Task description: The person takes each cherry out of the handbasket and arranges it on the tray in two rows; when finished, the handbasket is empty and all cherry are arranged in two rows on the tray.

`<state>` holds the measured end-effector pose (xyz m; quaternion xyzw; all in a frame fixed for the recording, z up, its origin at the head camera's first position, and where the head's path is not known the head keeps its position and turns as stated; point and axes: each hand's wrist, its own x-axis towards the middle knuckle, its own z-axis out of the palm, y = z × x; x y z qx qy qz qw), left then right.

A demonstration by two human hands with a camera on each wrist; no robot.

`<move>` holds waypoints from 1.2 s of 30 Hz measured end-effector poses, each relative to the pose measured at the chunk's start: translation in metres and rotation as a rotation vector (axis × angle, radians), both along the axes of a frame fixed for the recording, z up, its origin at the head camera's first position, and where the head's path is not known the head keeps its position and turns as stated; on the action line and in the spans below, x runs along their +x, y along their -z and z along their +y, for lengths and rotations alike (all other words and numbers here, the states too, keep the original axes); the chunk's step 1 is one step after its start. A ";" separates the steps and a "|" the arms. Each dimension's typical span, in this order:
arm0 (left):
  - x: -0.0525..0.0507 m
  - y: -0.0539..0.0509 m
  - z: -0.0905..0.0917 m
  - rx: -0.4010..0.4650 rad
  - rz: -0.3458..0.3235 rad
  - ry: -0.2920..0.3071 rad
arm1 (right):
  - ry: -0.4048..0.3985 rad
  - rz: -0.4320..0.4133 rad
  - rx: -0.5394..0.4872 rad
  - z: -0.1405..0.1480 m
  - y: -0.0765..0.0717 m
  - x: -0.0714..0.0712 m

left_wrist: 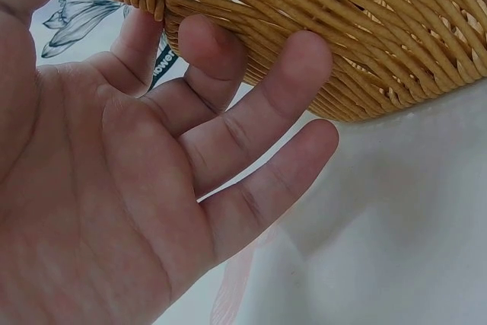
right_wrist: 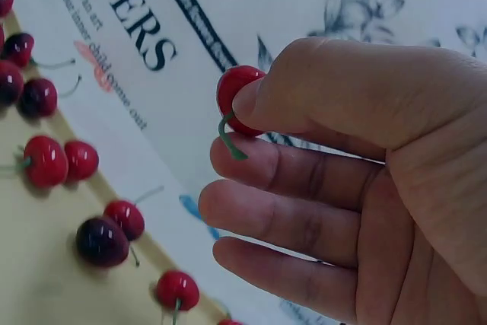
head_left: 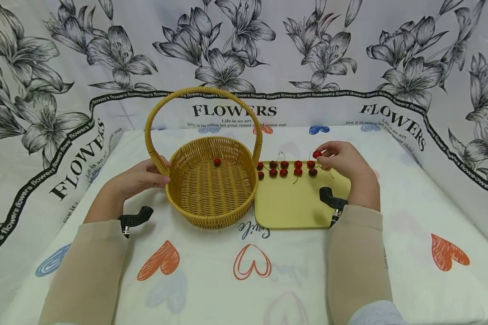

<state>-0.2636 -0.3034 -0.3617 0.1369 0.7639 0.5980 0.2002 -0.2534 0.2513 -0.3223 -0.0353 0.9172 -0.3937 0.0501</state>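
Observation:
A yellow wicker basket point(head_left: 217, 220) with a tall arched handle stands left of the middle, with one red cherry point(head_left: 217, 162) on its woven floor. My left hand point(head_left: 136, 180) holds the basket at its left side, thumb and index finger about the foot of the handle; its other fingers lie by the wicker wall point(left_wrist: 365, 43) in the left wrist view. Above the far right part of a yellow tray point(head_left: 293, 203), my right hand point(head_left: 345, 160) pinches a red cherry point(right_wrist: 234, 90) with a green stem between thumb and index finger.
Along the tray's far edge lie several cherries point(head_left: 298, 172) in two rows, some bright red, some dark. The tray's left edge meets the basket's right side. Under both is a white cloth point(head_left: 203, 280) printed with hearts, and a flower-printed curtain point(head_left: 244, 54) hangs behind.

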 end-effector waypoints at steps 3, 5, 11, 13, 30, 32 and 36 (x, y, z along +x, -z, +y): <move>0.000 0.000 0.000 0.005 0.000 0.001 | 0.041 -0.031 -0.012 0.010 0.011 -0.002; -0.001 0.001 0.000 0.013 0.000 0.006 | 0.057 -0.052 -0.027 0.015 0.018 -0.004; -0.002 0.002 -0.001 0.029 0.008 0.023 | 0.113 -0.100 -0.056 0.025 0.039 -0.008; -0.002 0.002 -0.002 0.032 0.010 0.027 | 0.134 -0.116 -0.050 0.027 0.045 -0.009; -0.003 0.002 0.000 0.034 0.000 0.016 | 0.196 -0.167 -0.002 0.036 0.062 -0.013; -0.004 0.003 -0.001 0.021 -0.002 0.015 | 0.194 -0.166 -0.011 0.036 0.062 -0.012; -0.004 0.003 -0.002 0.001 -0.005 0.013 | 0.187 -0.160 -0.021 0.039 0.062 -0.010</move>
